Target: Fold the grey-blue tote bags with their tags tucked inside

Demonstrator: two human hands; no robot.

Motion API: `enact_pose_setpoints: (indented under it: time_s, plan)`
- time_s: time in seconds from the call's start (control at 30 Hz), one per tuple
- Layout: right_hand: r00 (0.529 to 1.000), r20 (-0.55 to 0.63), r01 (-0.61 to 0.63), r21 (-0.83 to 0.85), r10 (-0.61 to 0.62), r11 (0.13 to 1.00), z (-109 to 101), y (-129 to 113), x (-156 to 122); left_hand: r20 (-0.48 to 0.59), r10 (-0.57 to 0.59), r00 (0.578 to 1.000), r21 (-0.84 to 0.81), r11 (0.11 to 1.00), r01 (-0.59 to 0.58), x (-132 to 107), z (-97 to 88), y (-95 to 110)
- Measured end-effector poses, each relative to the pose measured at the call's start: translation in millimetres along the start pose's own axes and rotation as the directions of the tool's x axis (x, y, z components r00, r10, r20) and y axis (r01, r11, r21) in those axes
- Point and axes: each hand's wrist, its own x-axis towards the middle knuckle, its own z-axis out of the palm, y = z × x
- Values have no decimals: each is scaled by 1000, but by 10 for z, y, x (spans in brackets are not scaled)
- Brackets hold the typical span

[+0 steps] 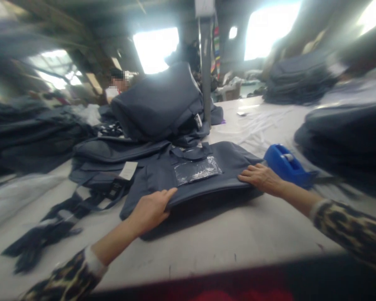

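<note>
While both hands lie on it, the dark navy padded panel (156,186) sits flat on the pale surface (207,246), its near edge slightly overhanging a dark shadow. The left hand (150,211) is at that near edge, fingers curving over the rim, though whether it actually grips cannot be told. The right hand (261,179) is spread wide and flat on the panel's far right corner. The panel looks soft and fairly light, thick enough to hold a loose shape yet likely to flex and sag if lifted from one point, so its two opposite edges seem the surest places to take hold. Its clear plastic sleeve (196,170), at the panel's centre, looks slick and is a poor place to grip. Just beyond the panel's right corner sits a blue tape dispenser (285,164). Left of the panel, black webbing straps (59,221) trail across the surface, and a white tag (128,170) lies at its upper left corner. Behind the panel rises a heap of similar navy padded pieces (156,102), and a blurred co-worker (114,90) stands farther back.
</note>
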Motion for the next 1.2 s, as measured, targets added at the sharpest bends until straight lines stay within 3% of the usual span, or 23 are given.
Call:
enact_pose_setpoints:
  time_s: [0.1,0.23,0.33,0.4,0.43,0.53,0.67,0.77,0.9,1.07,1.13,1.2]
  plan:
    - [1000,0,-17,-12,17,1000,-65,-27,-2,5,123,992,-115,986,-122,258,-199,179]
    - [992,-106,-67,-33,63,997,-187,-366,-59,-55,129,990,-146,980,-136,446,-111,392]
    - [971,-218,116,67,-99,991,-220,-797,17,-79,111,991,-269,955,-128,434,-4,394]
    - [966,-147,239,203,-212,949,-150,-1051,140,-90,108,990,-356,925,-133,396,29,368]
    - [973,-69,231,283,-221,931,-85,-1146,207,-93,109,990,-378,916,-137,376,43,363]
    - [983,133,55,435,-124,899,165,-1315,357,-98,134,986,-363,918,-161,322,143,397]
    - [972,232,-91,501,-32,860,428,-1414,367,-110,214,971,-197,952,-232,257,497,495]
    - [959,284,-159,480,18,863,519,-1379,294,-142,241,960,-76,964,-253,216,812,526]
    - [941,322,-235,401,103,886,494,-1041,14,-193,250,949,17,968,-252,200,1078,515]
    - [916,297,-347,248,270,904,61,-578,-474,-238,255,937,6,965,-261,215,1117,525]
    - [934,182,-340,188,307,922,-132,-511,-522,-246,247,937,-10,966,-258,216,1085,542]
    - [968,60,-250,102,245,963,-200,-490,-465,-235,235,943,-32,968,-249,215,1050,561]
